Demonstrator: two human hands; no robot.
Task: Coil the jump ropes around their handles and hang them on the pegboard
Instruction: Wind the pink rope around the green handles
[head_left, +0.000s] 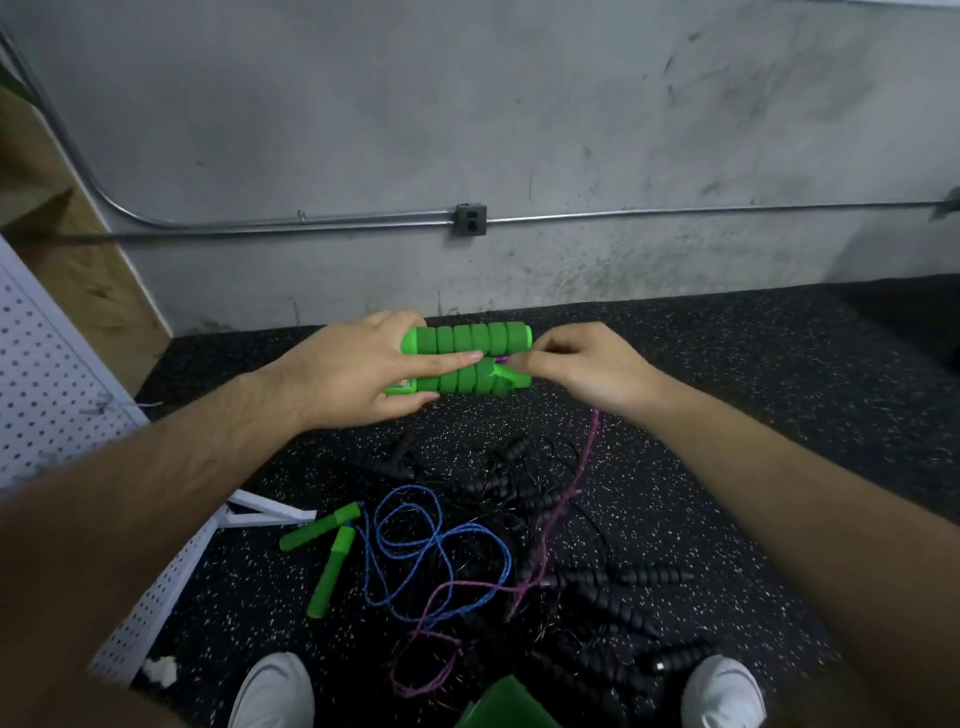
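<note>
Nearest, between two white shoes (272, 691), a green object (506, 704) is cut off by the frame's edge, and I cannot tell what it is. On the speckled floor beyond lie a blue rope (431, 551) with its slim green handles (332, 551), and a tangle of black ropes (613, 577) too knotted to count. The purple rope (563, 499) rises from this heap to the right hand (582, 366), which pinches it at the end of the lower of two green foam handles (467, 338). The left hand (358, 371) grips that pair side by side, forefinger laid along the seam.

No turns show on the handles, so the coiling looks barely begun. The next move calls for leading the rope round both handles under steady tension while the left hand keeps them together.

The white pegboard (47, 364) at left is cut off, with no hooks in sight. Farthest, an outlet (470, 220) sits on the grey wall.
</note>
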